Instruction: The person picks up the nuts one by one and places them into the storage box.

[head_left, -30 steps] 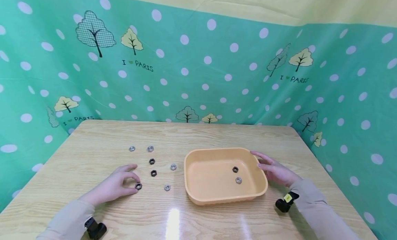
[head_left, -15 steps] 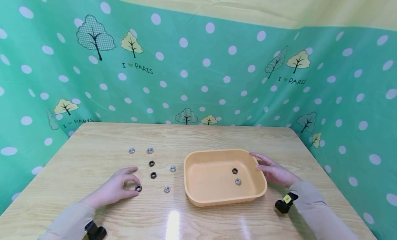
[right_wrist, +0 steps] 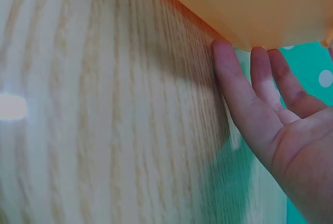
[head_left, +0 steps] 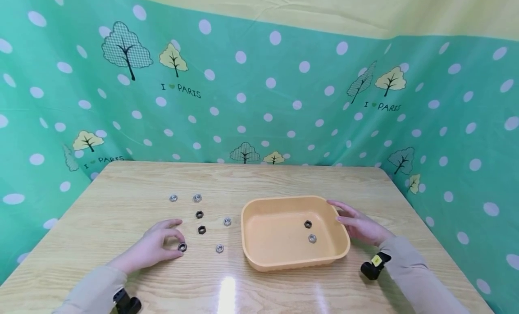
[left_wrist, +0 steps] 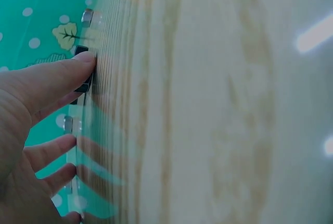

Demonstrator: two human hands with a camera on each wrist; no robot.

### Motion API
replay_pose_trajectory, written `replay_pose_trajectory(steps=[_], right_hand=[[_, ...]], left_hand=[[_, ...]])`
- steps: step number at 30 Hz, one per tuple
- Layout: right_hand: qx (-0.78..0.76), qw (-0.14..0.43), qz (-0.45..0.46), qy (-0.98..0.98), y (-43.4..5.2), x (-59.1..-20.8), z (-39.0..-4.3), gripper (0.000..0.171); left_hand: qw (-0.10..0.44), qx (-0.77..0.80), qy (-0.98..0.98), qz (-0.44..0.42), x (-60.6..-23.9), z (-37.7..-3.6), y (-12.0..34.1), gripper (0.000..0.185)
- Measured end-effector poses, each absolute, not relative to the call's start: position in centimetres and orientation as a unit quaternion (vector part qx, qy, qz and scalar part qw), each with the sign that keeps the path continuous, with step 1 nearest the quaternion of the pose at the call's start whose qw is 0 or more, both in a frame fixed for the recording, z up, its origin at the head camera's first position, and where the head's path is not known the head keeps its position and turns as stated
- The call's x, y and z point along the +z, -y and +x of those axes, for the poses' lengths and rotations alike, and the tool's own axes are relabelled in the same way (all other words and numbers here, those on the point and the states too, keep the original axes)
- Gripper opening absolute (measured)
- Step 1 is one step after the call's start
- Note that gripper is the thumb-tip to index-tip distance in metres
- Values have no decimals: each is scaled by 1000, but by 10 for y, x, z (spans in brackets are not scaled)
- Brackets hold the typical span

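My left hand [head_left: 152,246] pinches a black hex nut [head_left: 182,247] between thumb and index finger, at table level. In the left wrist view the thumb [left_wrist: 62,73] covers part of this nut [left_wrist: 82,86]; the other fingers are spread. My right hand [head_left: 366,226] rests against the right side of a peach plastic basin [head_left: 253,263], fingertips at its rim and outer wall. Fairly straight fingers [right_wrist: 234,73] touch the basin [right_wrist: 250,10] in the right wrist view. Inside the basin lie one black nut [head_left: 308,224] and one silver nut [head_left: 312,238].
Beyond the left hand lie two black nuts [head_left: 199,214] and several silver nuts [head_left: 227,221], one of them [head_left: 219,248] between the held nut and the basin. They rest on a wood-grain table [head_left: 284,179]. A green dotted curtain [head_left: 259,106] borders its back and sides.
The scene shifts slightly downward in the head view as the camera tilts. Hands, nuts and basin keep nearly the same places; the left thumb and finger stay at the black nut.
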State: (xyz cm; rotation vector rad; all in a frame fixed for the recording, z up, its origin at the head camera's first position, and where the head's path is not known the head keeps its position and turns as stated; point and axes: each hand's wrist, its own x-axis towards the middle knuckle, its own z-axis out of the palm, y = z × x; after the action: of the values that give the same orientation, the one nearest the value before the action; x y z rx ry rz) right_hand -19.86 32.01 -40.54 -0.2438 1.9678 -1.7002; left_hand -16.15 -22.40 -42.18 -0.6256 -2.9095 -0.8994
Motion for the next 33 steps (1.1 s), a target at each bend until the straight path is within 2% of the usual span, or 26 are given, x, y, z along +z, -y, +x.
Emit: replay_pose_trajectory(steps=[13,33], right_hand=[[-626,259,-98,-729,-321,-404,-198,60],[-617,258,-106,-736,-320,-405,-198,61]], left_hand=[[25,-285,936,-203,-420,-163,222,24],[-10,-305,934,-187,-421,-161,224,20]])
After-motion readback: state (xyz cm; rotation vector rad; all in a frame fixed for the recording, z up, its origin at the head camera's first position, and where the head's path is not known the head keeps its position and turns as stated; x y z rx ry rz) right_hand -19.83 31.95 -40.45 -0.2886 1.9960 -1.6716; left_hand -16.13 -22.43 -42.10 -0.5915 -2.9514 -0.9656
